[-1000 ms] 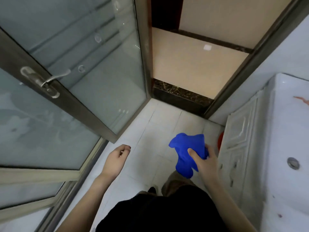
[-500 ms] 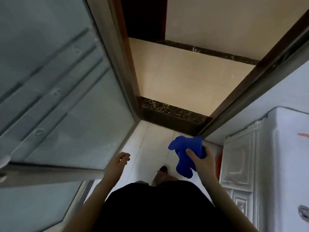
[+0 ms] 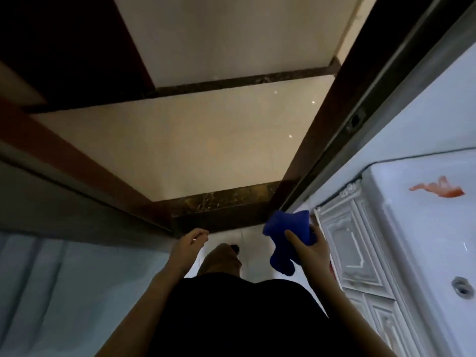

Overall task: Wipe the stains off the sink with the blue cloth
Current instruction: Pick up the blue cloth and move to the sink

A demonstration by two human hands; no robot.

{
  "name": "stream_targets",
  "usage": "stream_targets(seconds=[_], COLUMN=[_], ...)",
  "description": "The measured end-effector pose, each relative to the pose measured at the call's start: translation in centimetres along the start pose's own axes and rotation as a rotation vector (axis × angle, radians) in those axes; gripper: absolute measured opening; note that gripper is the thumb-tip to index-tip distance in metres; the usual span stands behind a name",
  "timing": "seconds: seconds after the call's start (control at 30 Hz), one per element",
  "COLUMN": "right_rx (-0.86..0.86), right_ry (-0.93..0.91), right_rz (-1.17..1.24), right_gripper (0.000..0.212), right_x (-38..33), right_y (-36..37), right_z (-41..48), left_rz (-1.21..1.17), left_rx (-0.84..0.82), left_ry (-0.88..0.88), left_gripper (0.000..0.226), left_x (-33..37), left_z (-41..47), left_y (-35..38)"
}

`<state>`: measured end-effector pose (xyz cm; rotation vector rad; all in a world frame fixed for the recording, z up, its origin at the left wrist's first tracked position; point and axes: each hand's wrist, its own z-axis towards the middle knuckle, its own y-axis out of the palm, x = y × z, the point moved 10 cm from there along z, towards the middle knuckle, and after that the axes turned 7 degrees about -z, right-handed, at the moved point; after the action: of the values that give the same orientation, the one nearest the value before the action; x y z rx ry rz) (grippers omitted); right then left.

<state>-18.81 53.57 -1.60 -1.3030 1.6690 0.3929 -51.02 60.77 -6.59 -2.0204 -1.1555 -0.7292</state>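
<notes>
Nearest the camera is the person's dark-clothed torso (image 3: 239,318), with both bare forearms reaching forward from it. The left hand (image 3: 189,244) is empty, its fingers loosely curled and touching nothing. The right hand (image 3: 310,249) grasps the blue cloth (image 3: 288,238), thumb pressed across its front. The cloth is bunched, with its long axis running roughly up and down: one lobe spreads above the fingers and a narrower tail hangs downward below the hand (it droops free of the floor). It is held in the air just beside the white panelled cabinet (image 3: 353,243), not touching the sink (image 3: 425,228) above it. On the sink's white rim lies an orange-red stain (image 3: 443,190), well apart from the cloth. Farther off is a dark marble threshold (image 3: 219,204), then beige floor (image 3: 180,145).
</notes>
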Motion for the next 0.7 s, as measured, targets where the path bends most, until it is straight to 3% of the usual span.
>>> stream_targets(seconds=[0.2, 0.37, 0.7], right_rx=[0.378, 0.656, 1.081], right_ry=[0.081, 0.139, 0.359], right_rz=[0.131, 0.296, 0.56], right_gripper=[0.035, 0.032, 0.033], right_x=[-1.4, -1.4, 7.1], right_y=[-2.5, -6.2, -11.7], right_z=[0.3, -2.7, -11.6], left_rz=[0.217, 0.297, 0.609], left_rx=[-0.256, -0.468, -0.956], left_ry=[0.178, 0.301, 0.336], left_gripper=[0.014, 0.023, 0.015], left_x=[12.4, 21.0, 19.5], left_z=[10.2, 14.3, 10.7], left_y=[-0.7, 5.4, 25.5])
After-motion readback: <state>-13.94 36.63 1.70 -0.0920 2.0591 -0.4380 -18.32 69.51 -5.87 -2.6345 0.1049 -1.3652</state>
